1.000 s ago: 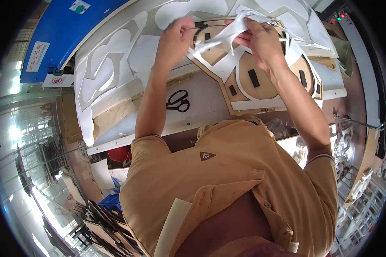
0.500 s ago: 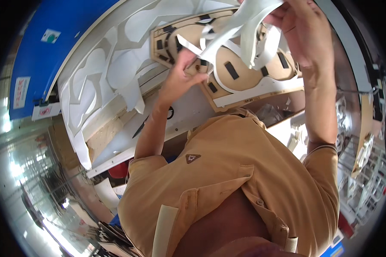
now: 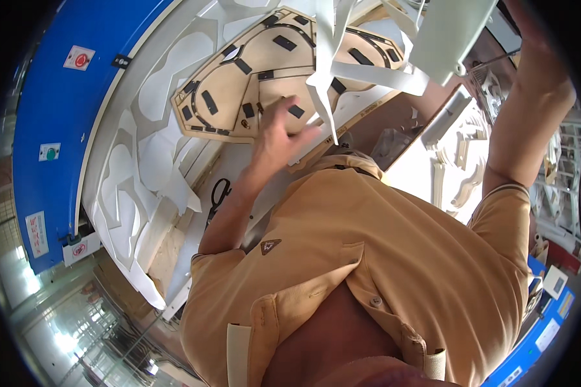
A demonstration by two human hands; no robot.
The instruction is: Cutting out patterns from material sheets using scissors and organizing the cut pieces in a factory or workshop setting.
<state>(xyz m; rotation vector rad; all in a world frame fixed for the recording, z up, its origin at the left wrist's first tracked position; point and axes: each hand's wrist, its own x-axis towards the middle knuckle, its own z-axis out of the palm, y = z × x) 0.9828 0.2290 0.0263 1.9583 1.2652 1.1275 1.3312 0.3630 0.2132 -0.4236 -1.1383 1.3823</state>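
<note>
A wooden cutting die board [image 3: 229, 97] with dark curved blade lines and black pads lies at an angle on the work surface. My left hand [image 3: 276, 138] is open over its near edge, thumb and fingers apart, holding nothing. White sheet offcut strips [image 3: 326, 58] dangle above the board's right part, joined to a broad pale piece [image 3: 455, 32] at the upper right. My right hand [image 3: 537, 39] is raised beside that piece at the top edge. Its fingers are cut off from view, but the offcut hangs up from there.
A blue machine body [image 3: 58, 122] with buttons curves along the left. White cut sheet [image 3: 168, 71] covers the bed beside it. Black-handled scissors [image 3: 219, 193] lie by my left forearm. At the right, a white tray [image 3: 442, 145] holds several curved pale pieces [image 3: 461, 161].
The white offcut has been lifted off the board toward the upper right by my right hand. My left hand has let go of the strip. The whole view has turned.
</note>
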